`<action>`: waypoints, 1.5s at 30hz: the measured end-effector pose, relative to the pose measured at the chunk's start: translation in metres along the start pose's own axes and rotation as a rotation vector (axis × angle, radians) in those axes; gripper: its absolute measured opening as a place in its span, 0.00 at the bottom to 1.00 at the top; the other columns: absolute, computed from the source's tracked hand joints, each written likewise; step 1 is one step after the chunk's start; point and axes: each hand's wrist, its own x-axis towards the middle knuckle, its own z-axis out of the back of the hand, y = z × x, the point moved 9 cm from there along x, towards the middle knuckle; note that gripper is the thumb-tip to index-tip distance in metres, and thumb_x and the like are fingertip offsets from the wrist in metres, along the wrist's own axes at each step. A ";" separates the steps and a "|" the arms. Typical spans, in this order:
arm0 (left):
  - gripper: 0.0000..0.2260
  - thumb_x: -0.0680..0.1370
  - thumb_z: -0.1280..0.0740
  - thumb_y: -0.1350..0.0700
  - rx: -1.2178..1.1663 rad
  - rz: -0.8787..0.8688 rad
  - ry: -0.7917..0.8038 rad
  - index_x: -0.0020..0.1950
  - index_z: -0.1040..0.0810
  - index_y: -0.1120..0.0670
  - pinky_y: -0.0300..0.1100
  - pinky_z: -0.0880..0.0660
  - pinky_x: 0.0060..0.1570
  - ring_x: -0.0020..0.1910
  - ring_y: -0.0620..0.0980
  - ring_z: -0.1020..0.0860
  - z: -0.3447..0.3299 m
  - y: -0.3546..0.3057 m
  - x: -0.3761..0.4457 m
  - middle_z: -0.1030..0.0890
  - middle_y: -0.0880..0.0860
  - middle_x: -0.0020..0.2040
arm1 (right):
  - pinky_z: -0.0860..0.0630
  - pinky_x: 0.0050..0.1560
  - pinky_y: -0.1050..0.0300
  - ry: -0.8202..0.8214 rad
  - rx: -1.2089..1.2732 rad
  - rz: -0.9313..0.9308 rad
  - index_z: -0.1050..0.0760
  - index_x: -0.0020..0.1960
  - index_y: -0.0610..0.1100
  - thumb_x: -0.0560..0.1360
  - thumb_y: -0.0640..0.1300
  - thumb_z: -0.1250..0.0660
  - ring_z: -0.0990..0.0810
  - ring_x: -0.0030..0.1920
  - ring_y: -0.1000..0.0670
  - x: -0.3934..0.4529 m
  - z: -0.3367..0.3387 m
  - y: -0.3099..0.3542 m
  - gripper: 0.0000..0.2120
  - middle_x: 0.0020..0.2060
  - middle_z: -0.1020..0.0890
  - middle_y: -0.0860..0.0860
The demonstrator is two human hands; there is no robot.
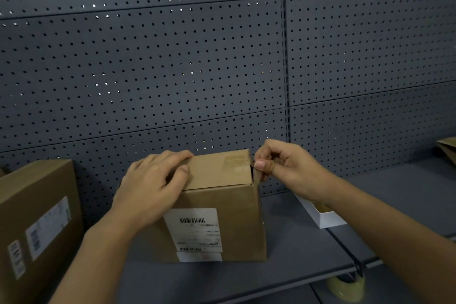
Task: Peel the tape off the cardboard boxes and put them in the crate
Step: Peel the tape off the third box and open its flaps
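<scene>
A brown cardboard box [234, 219] with a white barcode label stands upright on the grey shelf [283, 261], in the middle of the view. My left hand [150, 187] lies over its top left corner, fingers curved over the lid and thumb on the flap. At the top right corner my right hand [283, 165] pinches something small at the flap's edge, thumb against curled fingers; clear tape [234, 161] shows on the lid just left of it. No crate is in view.
A second labelled cardboard box [37, 224] stands at the left. A small open white box [323, 217] lies right of the middle box, partly behind my right forearm. A tape roll [345, 284] sits below the shelf's front edge. Brown cardboard [447, 148] shows far right. Grey pegboard [172, 57] forms the back.
</scene>
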 end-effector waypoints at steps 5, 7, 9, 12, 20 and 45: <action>0.25 0.80 0.52 0.37 -0.021 -0.018 0.008 0.73 0.27 0.37 0.47 0.37 0.66 0.59 0.33 0.33 -0.001 0.002 0.002 0.29 0.24 0.56 | 0.18 0.49 0.45 -0.036 0.035 0.004 0.25 0.44 0.44 0.82 0.38 0.32 0.16 0.44 0.43 0.000 0.000 -0.006 0.08 0.43 0.16 0.44; 0.25 0.80 0.52 0.36 -0.033 -0.013 0.004 0.73 0.27 0.36 0.47 0.36 0.65 0.59 0.33 0.33 0.000 0.005 0.003 0.28 0.24 0.57 | 0.18 0.49 0.48 -0.025 0.091 -0.009 0.26 0.44 0.43 0.82 0.37 0.34 0.16 0.45 0.43 -0.002 -0.001 -0.006 0.09 0.43 0.15 0.44; 0.25 0.80 0.52 0.36 -0.048 -0.006 -0.001 0.72 0.27 0.36 0.47 0.36 0.62 0.58 0.32 0.33 0.002 0.007 0.003 0.28 0.24 0.57 | 0.18 0.50 0.51 -0.016 0.141 -0.009 0.29 0.44 0.38 0.83 0.36 0.35 0.15 0.46 0.43 -0.005 -0.001 -0.004 0.09 0.45 0.15 0.43; 0.21 0.80 0.50 0.37 -0.074 -0.002 -0.015 0.68 0.26 0.34 0.48 0.35 0.58 0.56 0.31 0.32 0.006 0.008 0.001 0.27 0.23 0.56 | 0.19 0.50 0.55 -0.008 0.184 -0.025 0.31 0.43 0.36 0.83 0.35 0.36 0.14 0.46 0.44 -0.009 -0.001 -0.004 0.10 0.47 0.14 0.43; 0.19 0.80 0.50 0.38 -0.125 0.024 -0.054 0.64 0.25 0.35 0.46 0.36 0.52 0.58 0.26 0.32 0.011 0.008 -0.001 0.29 0.25 0.61 | 0.21 0.52 0.40 0.112 0.434 -0.148 0.30 0.50 0.34 0.82 0.51 0.32 0.18 0.47 0.37 -0.011 -0.020 -0.009 0.19 0.47 0.18 0.32; 0.18 0.88 0.50 0.44 -0.551 0.227 -0.016 0.77 0.33 0.41 0.35 0.34 0.63 0.67 0.32 0.30 0.004 0.004 -0.009 0.28 0.37 0.69 | 0.28 0.39 0.57 -0.208 0.144 -0.132 0.24 0.38 0.46 0.80 0.55 0.30 0.23 0.32 0.55 0.044 -0.008 0.071 0.17 0.30 0.23 0.54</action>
